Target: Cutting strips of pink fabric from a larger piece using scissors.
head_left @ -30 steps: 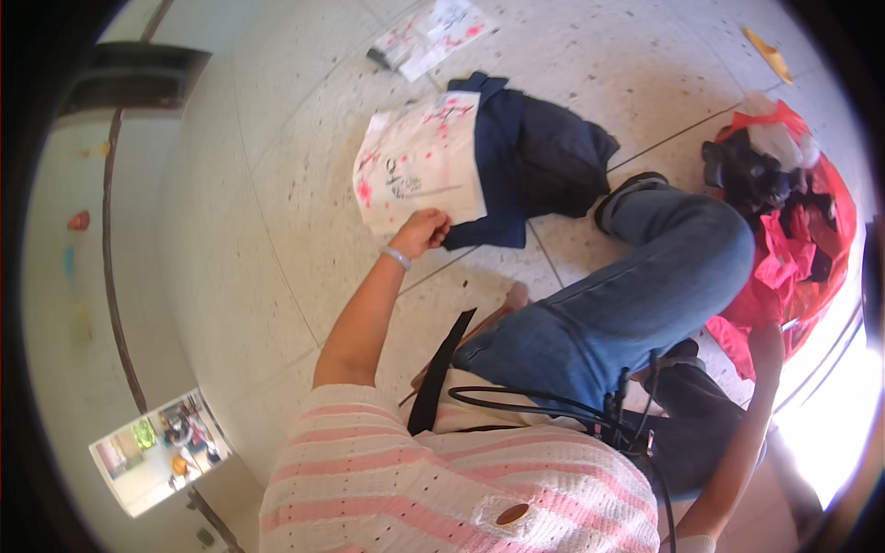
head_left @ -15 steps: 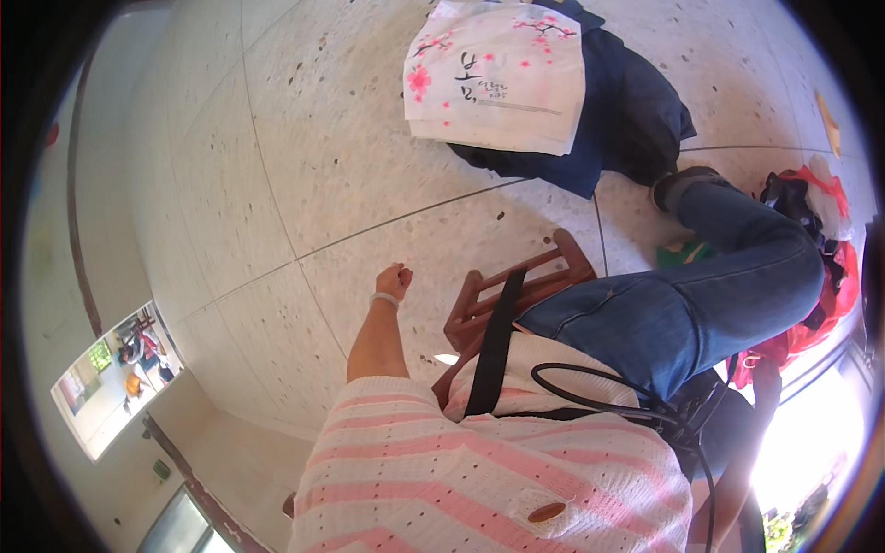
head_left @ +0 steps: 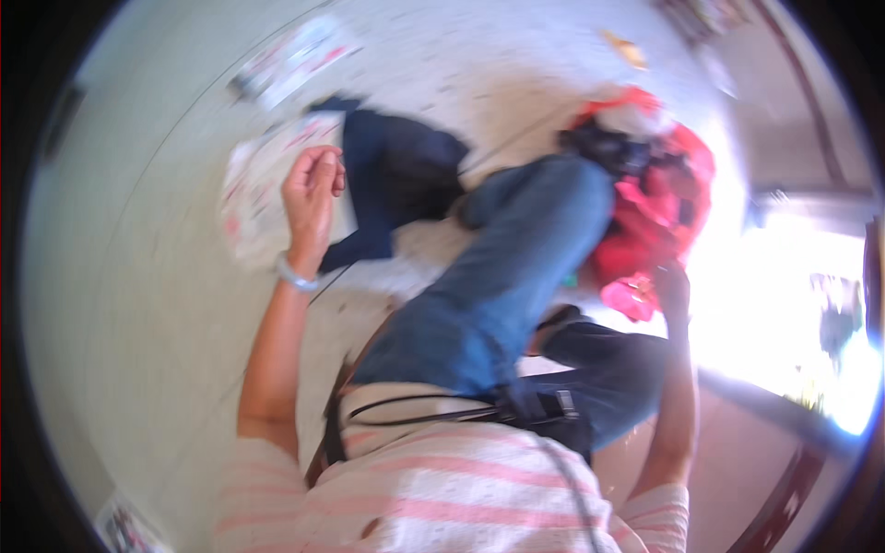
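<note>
My left hand [head_left: 313,189] is raised in front of a white printed sheet or bag [head_left: 253,198] that lies on dark blue cloth [head_left: 396,175] on the floor. Its fingers are curled, the thumb pressed against them. Whether something small sits between them I cannot make out. On the other side, my right hand [head_left: 673,284] is closed at the edge of a red bag [head_left: 636,230], blurred and in shadow. Black and white items [head_left: 608,143] show in the bag's top.
My jeans-clad leg [head_left: 516,267] bends between the cloth and the bag. A second printed packet [head_left: 295,60] lies beyond the white sheet. A small yellow-orange item [head_left: 627,48] is on the far floor. Black cables [head_left: 424,405] cross my waist. Bright daylight enters through an opening [head_left: 802,304] at right.
The view has swung right, so the cloth and bag sit farther left. My left hand has moved up from beside the stool to over the white sheet. My right arm shows more fully.
</note>
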Action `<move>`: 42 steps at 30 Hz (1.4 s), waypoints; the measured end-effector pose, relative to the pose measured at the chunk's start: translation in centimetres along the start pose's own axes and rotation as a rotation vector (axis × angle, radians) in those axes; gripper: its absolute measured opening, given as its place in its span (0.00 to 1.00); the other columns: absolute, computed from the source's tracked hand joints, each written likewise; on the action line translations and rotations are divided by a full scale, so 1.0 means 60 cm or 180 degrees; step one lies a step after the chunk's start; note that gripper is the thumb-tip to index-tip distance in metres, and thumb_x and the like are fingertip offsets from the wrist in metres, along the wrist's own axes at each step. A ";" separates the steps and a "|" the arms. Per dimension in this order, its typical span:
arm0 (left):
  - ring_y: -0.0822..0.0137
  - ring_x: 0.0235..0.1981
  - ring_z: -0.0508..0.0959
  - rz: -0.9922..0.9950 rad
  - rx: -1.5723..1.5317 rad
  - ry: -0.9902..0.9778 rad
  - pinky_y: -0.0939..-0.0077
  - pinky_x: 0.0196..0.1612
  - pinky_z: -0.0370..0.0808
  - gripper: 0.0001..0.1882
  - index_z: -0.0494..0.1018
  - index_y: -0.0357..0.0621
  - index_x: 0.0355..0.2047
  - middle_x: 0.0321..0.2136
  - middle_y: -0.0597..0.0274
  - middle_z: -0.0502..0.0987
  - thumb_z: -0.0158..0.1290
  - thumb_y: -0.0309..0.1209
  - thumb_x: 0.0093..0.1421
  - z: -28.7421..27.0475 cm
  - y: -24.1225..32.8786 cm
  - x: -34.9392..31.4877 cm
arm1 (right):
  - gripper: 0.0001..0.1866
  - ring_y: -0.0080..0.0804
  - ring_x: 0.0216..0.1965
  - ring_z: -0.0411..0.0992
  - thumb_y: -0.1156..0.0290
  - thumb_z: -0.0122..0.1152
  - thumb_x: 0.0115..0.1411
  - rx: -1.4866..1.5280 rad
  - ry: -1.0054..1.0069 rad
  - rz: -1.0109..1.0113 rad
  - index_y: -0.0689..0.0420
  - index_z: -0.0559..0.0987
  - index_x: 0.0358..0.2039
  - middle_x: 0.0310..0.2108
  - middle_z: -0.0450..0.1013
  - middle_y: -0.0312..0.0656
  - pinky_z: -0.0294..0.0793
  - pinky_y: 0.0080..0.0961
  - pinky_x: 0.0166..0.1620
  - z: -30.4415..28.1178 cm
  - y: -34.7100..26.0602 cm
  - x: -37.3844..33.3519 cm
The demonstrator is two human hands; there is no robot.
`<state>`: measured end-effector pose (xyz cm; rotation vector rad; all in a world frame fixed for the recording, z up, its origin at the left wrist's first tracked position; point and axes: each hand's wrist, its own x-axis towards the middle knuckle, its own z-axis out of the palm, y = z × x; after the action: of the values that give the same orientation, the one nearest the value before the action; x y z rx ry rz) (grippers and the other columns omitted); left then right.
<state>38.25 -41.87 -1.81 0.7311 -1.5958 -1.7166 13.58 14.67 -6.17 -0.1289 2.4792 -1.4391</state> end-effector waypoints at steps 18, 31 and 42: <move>0.73 0.33 0.78 -0.1529 -0.0489 -0.3903 0.74 0.39 0.75 0.07 0.74 0.40 0.38 0.32 0.63 0.78 0.50 0.27 0.62 0.816 -0.037 -0.236 | 0.09 0.26 0.29 0.74 0.72 0.55 0.61 0.1605 0.1025 0.0043 0.63 0.75 0.39 0.30 0.75 0.41 0.74 0.26 0.34 -0.088 -0.069 0.000; 0.70 0.34 0.78 -0.2708 -0.0468 -0.4268 0.73 0.42 0.75 0.12 0.73 0.42 0.39 0.32 0.64 0.77 0.56 0.35 0.60 0.851 -0.017 -0.240 | 0.07 0.19 0.26 0.71 0.68 0.58 0.61 0.2500 0.1183 0.0824 0.58 0.76 0.35 0.26 0.73 0.33 0.73 0.18 0.28 -0.107 -0.085 0.012; 0.68 0.35 0.79 -0.1917 -0.0626 -0.4105 0.68 0.43 0.76 0.06 0.73 0.42 0.39 0.34 0.61 0.78 0.51 0.29 0.63 0.855 -0.078 -0.246 | 0.09 0.27 0.32 0.73 0.77 0.53 0.61 0.2679 0.1478 0.0897 0.64 0.75 0.41 0.33 0.74 0.41 0.77 0.27 0.36 -0.083 -0.082 0.023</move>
<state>6.83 1.52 -2.28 -0.1500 -1.9938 -3.0861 10.60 16.06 0.15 0.7535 1.8270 -2.4071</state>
